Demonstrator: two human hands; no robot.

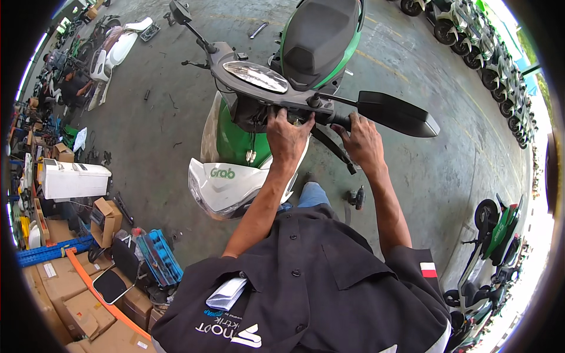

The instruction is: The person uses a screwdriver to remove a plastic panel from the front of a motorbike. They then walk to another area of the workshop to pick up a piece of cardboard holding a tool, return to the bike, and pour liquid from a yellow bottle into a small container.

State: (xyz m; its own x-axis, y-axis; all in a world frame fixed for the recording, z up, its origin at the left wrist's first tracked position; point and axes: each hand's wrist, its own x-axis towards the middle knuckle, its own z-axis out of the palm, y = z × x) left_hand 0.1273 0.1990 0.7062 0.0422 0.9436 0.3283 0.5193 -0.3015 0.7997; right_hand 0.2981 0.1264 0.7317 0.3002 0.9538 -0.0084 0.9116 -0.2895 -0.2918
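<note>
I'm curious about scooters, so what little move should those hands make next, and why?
Perhaps the left hand should feel gently along the lower edge of the dark grey plastic handlebar cover: its fingers are right there, the right hand is at the black cylindrical grip, and white plastic plugs dangle nearby, so gentleness seems wise.

The scooter [235, 138] is white and green in front; its seat [321, 35] is black, with green trim [346, 57] beside it. The handlebar cover [226, 67] is dark grey, the shirt [318, 300] black, the sleeve patch [428, 270] white and red.
</note>
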